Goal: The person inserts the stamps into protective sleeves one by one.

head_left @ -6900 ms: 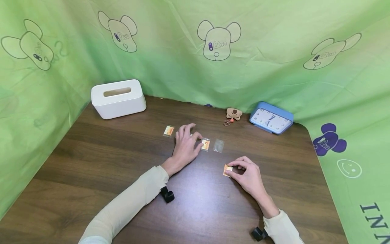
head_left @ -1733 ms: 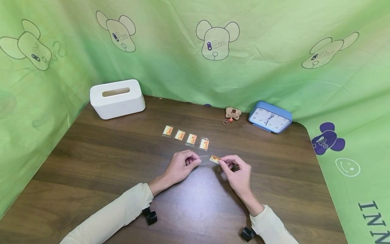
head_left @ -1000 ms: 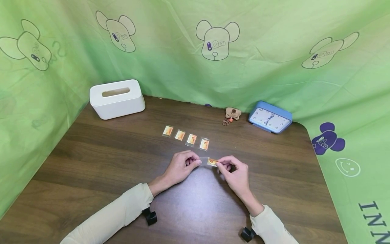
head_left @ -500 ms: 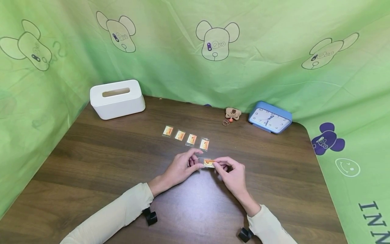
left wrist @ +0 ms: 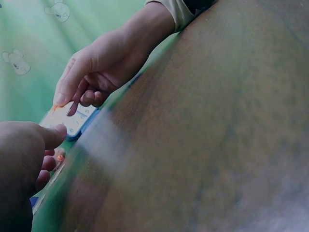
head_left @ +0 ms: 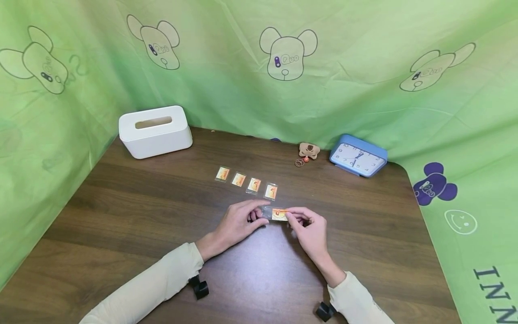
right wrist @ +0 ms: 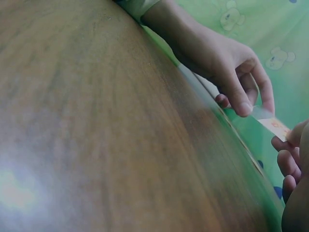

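Note:
In the head view, my right hand [head_left: 311, 229] pinches a small orange-and-white picture card [head_left: 279, 214] at its right end. A clear plastic sleeve [head_left: 267, 212] surrounds or overlaps the card and sticks out to its left. Around that free end, my left hand [head_left: 240, 221] has its thumb and forefinger spread apart, the other fingers loosely bent; whether a fingertip touches the sleeve is hard to tell. The right wrist view shows the sleeve's clear end [right wrist: 262, 113] between the left thumb and forefinger. Beyond the hands lies a slanting row of several sleeved cards [head_left: 254, 185].
At the back left of the brown wooden table [head_left: 133, 234] stands a white tissue box [head_left: 158, 139]. A blue clock [head_left: 358, 156] sits at the back right, beside a brown plush keychain [head_left: 309, 150]. Green printed cloth [head_left: 226, 81] hangs behind the table.
Earlier the left hand laid a sleeved card in the row. It then took the clear sleeve, and the right hand slid the card towards and over it. The left thumb and forefinger have since parted.

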Action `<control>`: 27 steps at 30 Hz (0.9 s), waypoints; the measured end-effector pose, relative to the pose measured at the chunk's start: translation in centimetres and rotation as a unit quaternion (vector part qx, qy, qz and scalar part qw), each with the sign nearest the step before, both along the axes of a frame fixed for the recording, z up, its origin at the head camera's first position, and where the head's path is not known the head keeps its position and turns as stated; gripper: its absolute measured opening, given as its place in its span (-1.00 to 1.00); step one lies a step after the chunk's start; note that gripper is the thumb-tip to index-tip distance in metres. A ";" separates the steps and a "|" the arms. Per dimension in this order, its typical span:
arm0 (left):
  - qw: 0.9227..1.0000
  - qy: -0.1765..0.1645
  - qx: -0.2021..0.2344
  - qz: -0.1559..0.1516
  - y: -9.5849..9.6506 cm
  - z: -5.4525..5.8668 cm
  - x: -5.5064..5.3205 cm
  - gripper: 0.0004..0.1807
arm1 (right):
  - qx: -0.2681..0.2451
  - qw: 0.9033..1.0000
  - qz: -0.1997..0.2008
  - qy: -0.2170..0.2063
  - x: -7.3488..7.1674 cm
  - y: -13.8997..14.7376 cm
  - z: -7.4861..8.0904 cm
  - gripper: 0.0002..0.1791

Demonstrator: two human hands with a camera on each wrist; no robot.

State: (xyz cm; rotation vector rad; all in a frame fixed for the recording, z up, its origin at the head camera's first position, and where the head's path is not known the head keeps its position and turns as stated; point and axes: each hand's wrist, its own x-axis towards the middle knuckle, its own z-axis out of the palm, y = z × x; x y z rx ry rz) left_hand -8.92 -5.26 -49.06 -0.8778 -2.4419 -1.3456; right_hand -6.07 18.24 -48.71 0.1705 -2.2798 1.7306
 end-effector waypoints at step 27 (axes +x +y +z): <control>1.000 -0.011 0.029 0.000 0.0 -0.1 -0.1 -0.47 | -0.066 0.997 0.034 -0.009 0.2 0.1 0.1 -0.95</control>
